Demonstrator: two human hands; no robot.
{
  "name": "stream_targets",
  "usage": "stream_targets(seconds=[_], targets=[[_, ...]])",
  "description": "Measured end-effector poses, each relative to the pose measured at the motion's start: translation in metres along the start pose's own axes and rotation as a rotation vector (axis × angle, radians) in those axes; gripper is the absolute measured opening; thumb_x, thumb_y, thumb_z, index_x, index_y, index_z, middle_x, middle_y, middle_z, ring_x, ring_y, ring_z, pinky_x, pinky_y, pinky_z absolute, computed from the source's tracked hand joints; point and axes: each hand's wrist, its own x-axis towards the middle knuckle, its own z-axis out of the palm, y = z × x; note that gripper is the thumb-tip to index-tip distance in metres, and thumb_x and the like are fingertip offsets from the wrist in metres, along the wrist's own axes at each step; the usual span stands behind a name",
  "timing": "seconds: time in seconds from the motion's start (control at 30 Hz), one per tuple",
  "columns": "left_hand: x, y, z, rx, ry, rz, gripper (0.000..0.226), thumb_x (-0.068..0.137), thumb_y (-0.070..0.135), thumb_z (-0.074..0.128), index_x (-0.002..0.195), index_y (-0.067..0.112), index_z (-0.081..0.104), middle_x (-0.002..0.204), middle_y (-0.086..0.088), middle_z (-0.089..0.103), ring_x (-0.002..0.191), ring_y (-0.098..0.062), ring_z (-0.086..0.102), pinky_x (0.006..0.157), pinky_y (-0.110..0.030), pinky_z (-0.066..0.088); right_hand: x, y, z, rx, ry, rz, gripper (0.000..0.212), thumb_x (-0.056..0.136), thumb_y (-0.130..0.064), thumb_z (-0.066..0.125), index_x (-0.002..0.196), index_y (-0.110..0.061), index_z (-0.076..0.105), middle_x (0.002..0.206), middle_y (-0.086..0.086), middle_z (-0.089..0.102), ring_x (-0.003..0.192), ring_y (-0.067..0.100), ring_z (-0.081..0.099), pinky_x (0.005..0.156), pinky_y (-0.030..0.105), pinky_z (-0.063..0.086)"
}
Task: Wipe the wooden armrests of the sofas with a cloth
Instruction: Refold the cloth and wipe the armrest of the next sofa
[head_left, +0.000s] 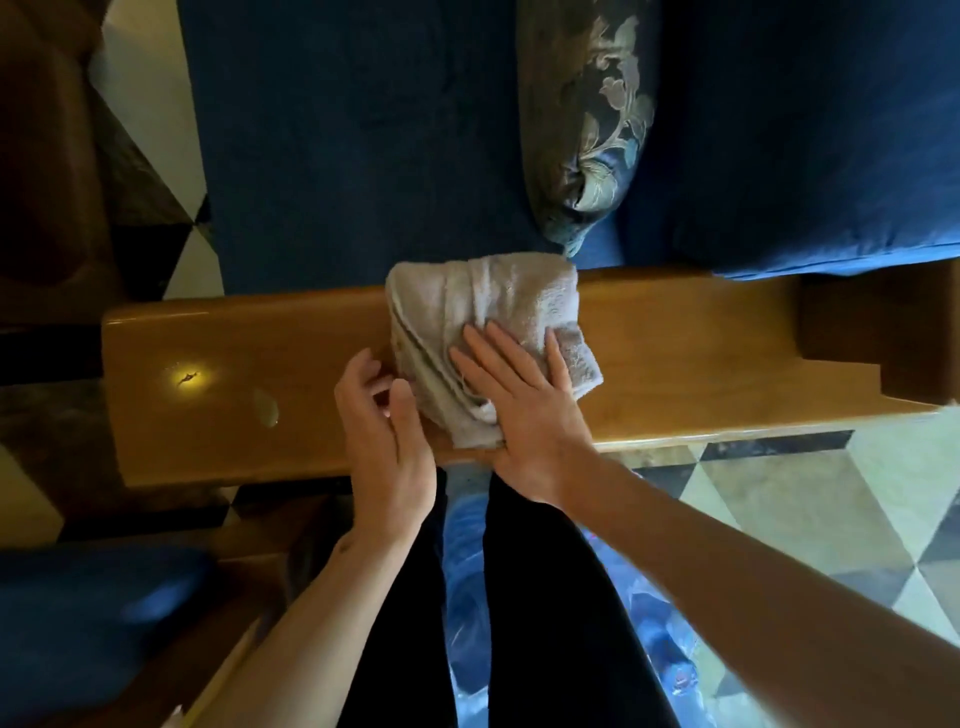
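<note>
A broad, glossy wooden armrest (701, 358) runs across the middle of the view. A folded grey cloth (483, 306) lies on it near the centre. My right hand (524, 410) rests flat on the cloth's near half, fingers spread, pressing it onto the wood. My left hand (387, 441) is just left of the cloth, fingers curled loosely at its edge, holding nothing that I can see.
Beyond the armrest lie the sofa's dark blue seat (353, 145), a patterned cushion (587, 130) and a blue back cushion (805, 130). Another blue-cushioned wooden seat (88, 618) is at the lower left. Tiled floor (810, 509) shows at the right, my dark-trousered legs (519, 623) below.
</note>
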Motion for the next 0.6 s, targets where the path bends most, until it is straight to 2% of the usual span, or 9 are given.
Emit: stream_targets(seconds=[0.07,0.13,0.2,0.27,0.37,0.43,0.53,0.6], targets=[[-0.002,-0.001,-0.001,0.005,0.000,-0.010,0.047,0.105,0.038,0.037,0.140,0.007,0.036,0.127,-0.008,0.050,0.108,-0.002,0.053,0.091,-0.019,0.046,-0.017,0.034,-0.009,-0.094,-0.115,-0.279,0.084,0.079,-0.030,0.067,0.157,-0.026,0.037,0.169,-0.003,0.028,0.158,0.019,0.015,0.126,0.057,0.001],[-0.003,-0.002,0.000,0.093,-0.010,-0.045,0.049,0.105,0.040,0.037,0.141,0.006,0.038,0.128,-0.005,0.049,0.113,-0.013,0.054,0.098,-0.034,0.049,-0.028,0.066,-0.021,-0.111,-0.184,-0.447,0.076,0.081,-0.027,0.055,0.156,-0.027,0.040,0.167,-0.004,0.031,0.158,0.018,0.017,0.127,0.055,0.002],[-0.004,-0.003,0.000,0.251,-0.026,-0.004,0.047,0.104,0.035,0.039,0.138,0.003,0.044,0.129,-0.007,0.048,0.119,-0.026,0.050,0.103,-0.048,0.046,-0.033,0.088,-0.029,-0.105,-0.220,-0.507,0.076,0.081,-0.025,0.042,0.156,-0.028,0.040,0.167,-0.006,0.031,0.157,0.016,0.017,0.127,0.054,0.002],[-0.006,-0.001,0.004,0.383,-0.057,0.059,0.042,0.103,0.029,0.045,0.135,0.002,0.049,0.132,-0.017,0.049,0.120,-0.034,0.048,0.102,-0.053,0.045,-0.040,0.106,-0.035,-0.099,-0.204,-0.508,0.072,0.084,-0.024,0.045,0.156,-0.028,0.041,0.166,-0.007,0.033,0.157,0.016,0.019,0.127,0.055,0.006],[-0.009,-0.005,0.009,0.528,-0.080,0.103,0.044,0.100,0.022,0.058,0.138,0.003,0.048,0.139,-0.024,0.046,0.124,-0.039,0.042,0.103,-0.053,0.041,-0.054,0.126,-0.039,-0.085,-0.130,-0.404,0.072,0.084,-0.026,0.067,0.153,-0.027,0.046,0.164,-0.007,0.037,0.156,0.016,0.024,0.125,0.058,0.014],[-0.012,-0.008,0.014,0.593,-0.100,0.140,0.047,0.098,0.024,0.058,0.139,0.004,0.046,0.142,-0.024,0.043,0.129,-0.041,0.039,0.105,-0.054,0.038,-0.067,0.138,-0.039,-0.085,-0.063,-0.273,0.075,0.082,-0.032,0.073,0.153,-0.026,0.047,0.164,-0.006,0.036,0.156,0.017,0.025,0.124,0.059,0.015],[-0.016,-0.009,0.018,0.667,-0.142,0.202,0.049,0.096,0.030,0.054,0.138,0.006,0.047,0.146,-0.023,0.040,0.132,-0.040,0.037,0.106,-0.054,0.037,-0.087,0.154,-0.039,-0.029,0.092,-0.082,0.065,0.094,-0.049,0.057,0.153,-0.025,0.046,0.164,-0.006,0.035,0.154,0.018,0.028,0.121,0.059,0.021],[-0.019,-0.010,0.019,0.682,-0.178,0.219,0.051,0.095,0.028,0.060,0.140,0.007,0.047,0.149,-0.023,0.038,0.136,-0.041,0.035,0.108,-0.055,0.036,-0.101,0.161,-0.040,0.027,0.162,0.082,0.067,0.090,-0.046,0.058,0.153,-0.027,0.044,0.160,-0.007,0.040,0.153,0.018,0.031,0.123,0.053,0.018]])
